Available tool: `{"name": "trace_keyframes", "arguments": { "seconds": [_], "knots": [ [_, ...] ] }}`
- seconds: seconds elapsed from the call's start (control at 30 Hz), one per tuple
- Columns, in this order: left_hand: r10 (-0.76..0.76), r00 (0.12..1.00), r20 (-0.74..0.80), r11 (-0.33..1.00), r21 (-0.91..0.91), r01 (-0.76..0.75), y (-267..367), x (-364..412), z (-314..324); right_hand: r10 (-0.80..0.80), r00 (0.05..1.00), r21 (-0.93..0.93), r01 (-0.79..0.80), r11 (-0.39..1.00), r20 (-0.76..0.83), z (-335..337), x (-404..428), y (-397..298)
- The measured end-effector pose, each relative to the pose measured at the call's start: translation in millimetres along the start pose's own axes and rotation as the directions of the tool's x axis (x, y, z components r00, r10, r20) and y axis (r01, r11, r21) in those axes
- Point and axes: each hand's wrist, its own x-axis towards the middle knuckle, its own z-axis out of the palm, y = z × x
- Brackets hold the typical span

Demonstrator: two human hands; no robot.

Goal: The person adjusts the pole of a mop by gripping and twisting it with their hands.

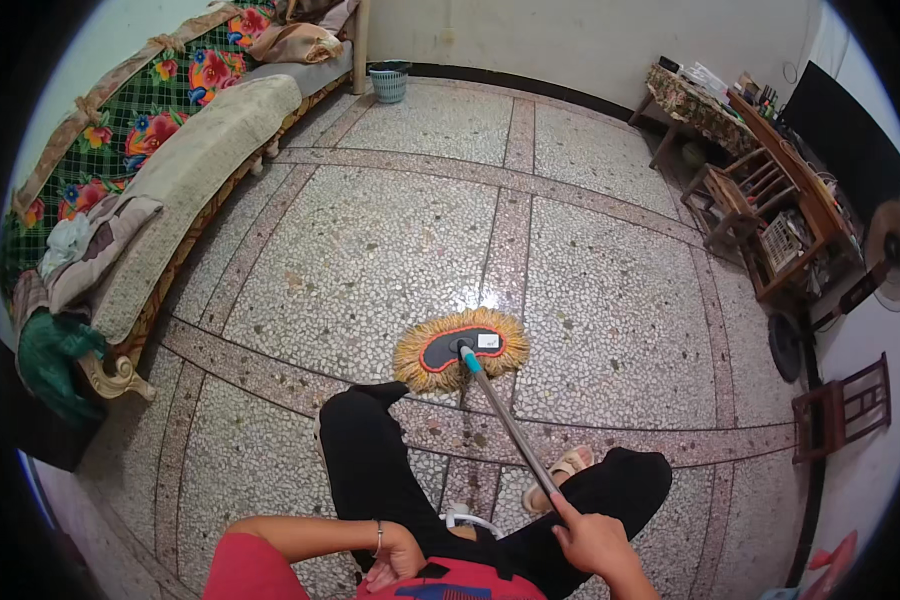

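Note:
My right hand [598, 541] is wrapped around the metal handle [511, 429] of a mop, with the index finger laid along the pole. The handle slants away to a teal joint on the mop head [412, 351]. That head has a shaggy yellow-and-grey fringe, a dark red-edged pad and a small white label, and it lies flat on the terrazzo floor [360, 247]. Against my waist, above my lap, rests my left hand [399, 556] with a bracelet at its wrist. Its fingers are bent and partly hidden, so their grip cannot be made out.
Along the left stands a long sofa [195, 165] with a floral cover and cushions. A plastic basket [390, 84] is by the far wall. At right are a wooden chair [727, 199], a desk [802, 202] with a dark screen [844, 127], a fan [891, 240] and a small chair [832, 412].

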Motion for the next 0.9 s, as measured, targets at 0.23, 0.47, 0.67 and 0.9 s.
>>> {"name": "trace_keyframes", "arguments": {
  "seconds": [0.23, 0.47, 0.67, 0.9],
  "knots": [
    [0.13, 0.987, -0.093, 0.991, 0.049, -0.126, -16.6, 10.6, -4.7, -0.085, 0.989, -0.019, 0.083, 0.996, -0.124, -13.3, 93.8, -24.6],
    [0.083, 0.995, -0.061, 0.991, 0.112, -0.076, -25.4, -5.8, -18.0, -0.032, 0.976, 0.031, 0.039, 0.999, -0.214, -7.1, 202.5, -71.1],
    [-0.01, 0.999, 0.034, 0.999, 0.036, 0.009, -59.9, 8.4, -16.5, -0.037, 0.976, 0.066, 0.053, 0.996, -0.214, 13.7, 183.8, -74.4],
    [0.084, 0.996, 0.021, 0.993, 0.076, -0.085, -79.3, -9.1, -14.6, 0.065, 0.997, 0.008, -0.066, 0.998, 0.039, -24.6, 56.4, -67.5]
  ]
}}
